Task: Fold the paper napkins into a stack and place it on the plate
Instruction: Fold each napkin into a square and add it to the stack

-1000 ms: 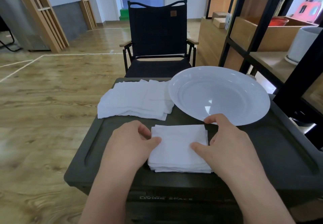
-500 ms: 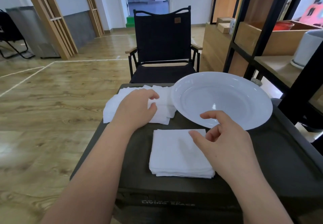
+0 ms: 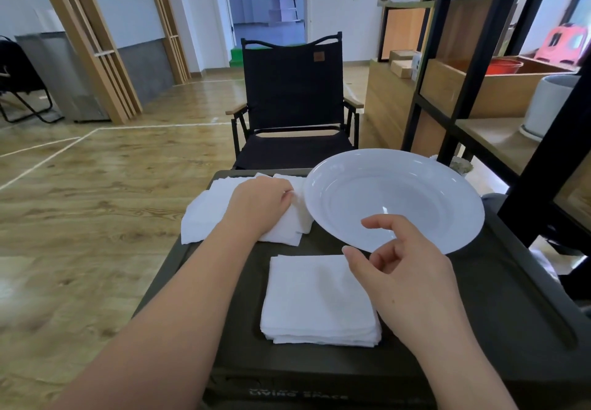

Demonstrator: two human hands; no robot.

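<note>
Fingers (image 3: 286,193) of the left hand (image 3: 256,208) curl on the loose napkins (image 3: 204,217) at the desk's (image 3: 479,297) far-left corner; right hand (image 3: 406,284) hovers relaxed, holding nothing.

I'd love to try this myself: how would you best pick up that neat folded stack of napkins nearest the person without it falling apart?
Probably by its two side edges. The folded stack lies flat and square on the dark table, its loose layered edges facing the person. Coming from left and right, thumbs on top and fingers slid beneath, should keep the layers pressed together. The right hand hovers just above its right edge, holding nothing.
</note>
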